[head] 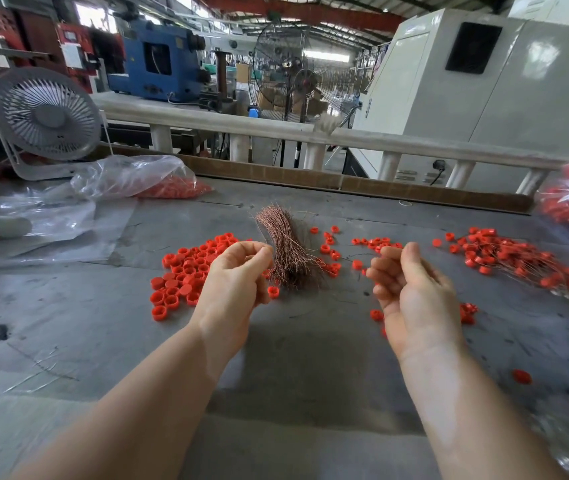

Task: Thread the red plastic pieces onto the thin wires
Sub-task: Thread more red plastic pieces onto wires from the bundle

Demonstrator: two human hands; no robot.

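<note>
Bags (158,178) of red pieces at both table (68,306) edges; hands' (232,282) grips unclear

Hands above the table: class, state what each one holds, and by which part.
Nothing can be told: the left hand and right hand have curled, pinching fingers, but no wire or red piece shows between them.

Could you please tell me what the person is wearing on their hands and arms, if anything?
Nothing shows on either arm. The left hand and right hand are bare, with no gloves, rings, watch or bracelet in view. Both forearms are uncovered as far as the bottom edge of the picture, so no sleeve or cuff appears. The fingernails look short and unpainted.
</note>
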